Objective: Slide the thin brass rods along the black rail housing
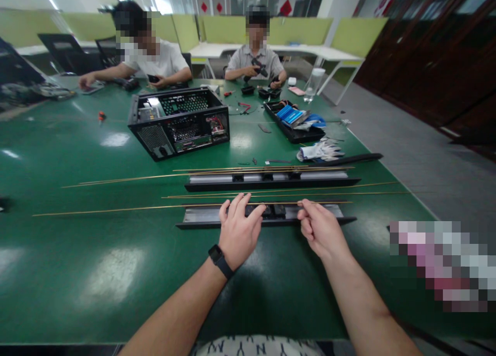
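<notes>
My left hand (241, 231), a dark watch on its wrist, lies with fingers apart over the nearer black-edged metal channel (209, 214). Its thumb is at the black blocks (276, 210) in that channel; whether it presses on them I cannot tell. To the right, my right hand (321, 227) is closed in a pinch on a long thin brass rod (116, 211). This rod runs along the channel's far edge and sticks out far to the left. Beyond it lie loose brass rods (201, 196) and a second channel (325, 175) with several black blocks and rods along it.
A black computer case (180, 126) stands behind on the green table (147, 278). Farther right are a black tray (289, 131) with blue items, gloves (320, 150) and a water jug (313, 84). Two people sit across; one holds a dark power tool (258, 66). A blurred-out patch covers the right.
</notes>
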Motion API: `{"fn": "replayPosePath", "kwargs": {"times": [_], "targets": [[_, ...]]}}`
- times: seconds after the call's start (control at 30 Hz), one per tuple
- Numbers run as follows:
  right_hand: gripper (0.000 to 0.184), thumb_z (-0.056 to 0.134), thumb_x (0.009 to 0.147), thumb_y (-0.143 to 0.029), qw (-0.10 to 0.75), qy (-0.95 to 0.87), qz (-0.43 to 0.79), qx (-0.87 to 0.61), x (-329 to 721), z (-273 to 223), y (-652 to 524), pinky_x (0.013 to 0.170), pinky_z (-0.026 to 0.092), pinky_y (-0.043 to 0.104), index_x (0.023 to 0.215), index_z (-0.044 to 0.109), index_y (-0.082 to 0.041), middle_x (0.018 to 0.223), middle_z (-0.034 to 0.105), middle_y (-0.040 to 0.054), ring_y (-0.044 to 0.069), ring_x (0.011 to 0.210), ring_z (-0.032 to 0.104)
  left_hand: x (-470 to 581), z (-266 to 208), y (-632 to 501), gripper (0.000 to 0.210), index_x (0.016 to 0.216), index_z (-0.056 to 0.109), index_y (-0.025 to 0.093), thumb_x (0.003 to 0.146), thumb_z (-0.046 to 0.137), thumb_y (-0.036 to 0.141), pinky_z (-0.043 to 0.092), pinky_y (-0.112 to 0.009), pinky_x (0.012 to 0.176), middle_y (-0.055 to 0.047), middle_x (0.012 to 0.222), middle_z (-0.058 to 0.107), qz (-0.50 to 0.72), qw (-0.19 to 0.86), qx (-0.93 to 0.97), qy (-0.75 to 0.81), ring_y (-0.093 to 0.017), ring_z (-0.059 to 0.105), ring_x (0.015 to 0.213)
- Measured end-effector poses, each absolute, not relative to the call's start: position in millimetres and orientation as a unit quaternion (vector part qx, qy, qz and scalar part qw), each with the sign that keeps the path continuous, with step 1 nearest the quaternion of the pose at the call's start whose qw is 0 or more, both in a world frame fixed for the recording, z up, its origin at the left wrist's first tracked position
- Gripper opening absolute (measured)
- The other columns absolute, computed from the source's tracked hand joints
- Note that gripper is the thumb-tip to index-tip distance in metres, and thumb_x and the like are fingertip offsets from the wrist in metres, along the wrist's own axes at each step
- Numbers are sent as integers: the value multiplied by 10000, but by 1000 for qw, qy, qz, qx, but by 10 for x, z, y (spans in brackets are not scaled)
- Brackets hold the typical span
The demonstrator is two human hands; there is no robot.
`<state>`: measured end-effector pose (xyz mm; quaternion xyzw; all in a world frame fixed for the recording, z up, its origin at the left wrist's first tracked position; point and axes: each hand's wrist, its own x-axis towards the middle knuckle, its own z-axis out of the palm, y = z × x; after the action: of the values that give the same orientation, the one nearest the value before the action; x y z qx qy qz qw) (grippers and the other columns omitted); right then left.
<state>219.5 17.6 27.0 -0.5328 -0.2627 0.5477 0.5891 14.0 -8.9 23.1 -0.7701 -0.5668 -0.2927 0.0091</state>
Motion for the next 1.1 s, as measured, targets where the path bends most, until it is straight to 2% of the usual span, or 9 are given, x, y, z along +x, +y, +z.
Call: {"fn": "replayPosePath", "kwargs": {"times": [0.57, 0.77, 1.1], "targets": [[281, 764, 788, -371, 549, -272, 592, -523, 2084, 354, 167, 242, 189, 128, 869, 632, -137, 590, 607, -7, 28, 308, 347, 139, 238, -91, 288, 1220, 639, 360, 968, 519, 292, 212, -540, 1155, -81, 1454, 519, -278, 10, -775, -568, -263, 382, 1424], [219, 727, 812, -333, 573, -248, 580, -524, 2101, 348, 168, 236, 200, 135, 837, 591, -163, 591, 618, -5, 39, 306, 358, 134, 238, -94, 293, 1221, 642, 355, 962, 526, 278, 214, -542, 1155, -85, 1451, 521, -279, 10, -775, -567, -267, 381, 1425], [298, 762, 787, -405, 551, -291, 583, -521, 2078, 314, 169, 241, 185, 135, 839, 607, -157, 591, 597, -26, 27, 295, 346, 139, 235, -95, 299, 1221, 648, 357, 952, 546, 278, 218, -546, 1152, -87, 1448, 526, -284, 10, -772, -568, -277, 391, 1416]]}}
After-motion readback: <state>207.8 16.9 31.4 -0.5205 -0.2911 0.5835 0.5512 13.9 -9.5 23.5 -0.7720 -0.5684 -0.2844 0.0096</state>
